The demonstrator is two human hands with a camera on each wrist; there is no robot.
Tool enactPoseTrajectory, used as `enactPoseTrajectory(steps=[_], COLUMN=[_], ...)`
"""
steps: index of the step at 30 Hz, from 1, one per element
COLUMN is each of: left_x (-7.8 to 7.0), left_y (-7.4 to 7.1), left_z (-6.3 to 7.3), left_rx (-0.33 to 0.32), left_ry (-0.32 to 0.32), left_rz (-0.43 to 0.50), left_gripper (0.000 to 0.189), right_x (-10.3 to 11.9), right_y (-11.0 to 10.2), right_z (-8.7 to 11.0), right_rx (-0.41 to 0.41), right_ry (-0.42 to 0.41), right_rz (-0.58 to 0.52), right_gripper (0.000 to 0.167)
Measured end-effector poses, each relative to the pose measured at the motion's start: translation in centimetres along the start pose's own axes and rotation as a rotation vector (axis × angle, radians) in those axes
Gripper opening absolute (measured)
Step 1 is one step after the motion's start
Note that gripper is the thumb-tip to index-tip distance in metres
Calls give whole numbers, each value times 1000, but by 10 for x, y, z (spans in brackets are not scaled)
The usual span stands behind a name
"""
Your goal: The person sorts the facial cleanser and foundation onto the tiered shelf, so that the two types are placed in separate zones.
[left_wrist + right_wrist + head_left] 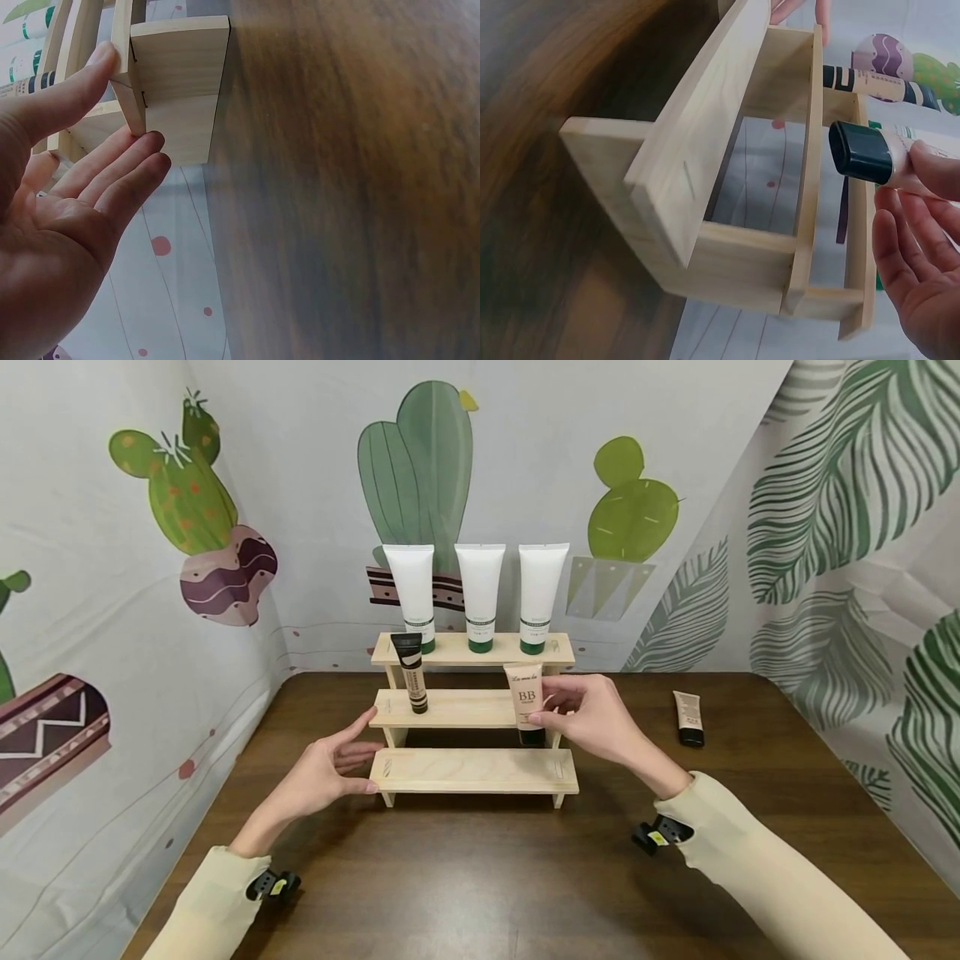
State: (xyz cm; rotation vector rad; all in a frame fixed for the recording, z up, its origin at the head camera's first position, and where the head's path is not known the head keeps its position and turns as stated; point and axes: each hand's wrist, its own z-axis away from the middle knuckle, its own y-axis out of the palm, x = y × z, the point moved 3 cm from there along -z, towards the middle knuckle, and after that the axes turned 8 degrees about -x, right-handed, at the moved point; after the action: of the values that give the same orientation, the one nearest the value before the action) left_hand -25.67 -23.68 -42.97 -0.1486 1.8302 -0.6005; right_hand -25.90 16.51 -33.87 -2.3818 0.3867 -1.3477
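Note:
My right hand [588,714] pinches a beige BB cream tube [527,700] between thumb and fingers. Its dark cap [861,152] points down, in front of the right end of the middle tier [465,708] of a wooden three-step display stand. On the left, my left hand [330,767] rests against the stand's end, fingers extended; the thumb touches the bottom tier [468,770] near its front corner. A slim black-and-beige tube [415,672] stands on the middle tier's left end. Along the top tier [450,647] stand three white tubes [480,593] with green caps.
Another beige tube with a black cap [688,718] lies on the brown wooden table [480,877], right of the stand. Behind the table hangs a pale cloth [315,485] printed with cacti and leaves.

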Motion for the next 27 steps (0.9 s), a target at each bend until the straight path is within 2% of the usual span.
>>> enactPoseTrajectory(steps=[5,14,27], left_x=[-1,-2,-2], left_y=[0,-1,0], left_z=[0,1,1], left_rx=[-4,-1,-1], left_ry=[1,-3,2], left_rz=[-1,11,0], left_gripper=[113,113,113], right_x=[3,6,2], right_y=[12,29,54], right_z=[-9,-23,-37], right_rx=[-2,-48,-68], right_ry=[8,-15,-34], right_rz=[-34,-24,-51], right_gripper=[38,26,28])
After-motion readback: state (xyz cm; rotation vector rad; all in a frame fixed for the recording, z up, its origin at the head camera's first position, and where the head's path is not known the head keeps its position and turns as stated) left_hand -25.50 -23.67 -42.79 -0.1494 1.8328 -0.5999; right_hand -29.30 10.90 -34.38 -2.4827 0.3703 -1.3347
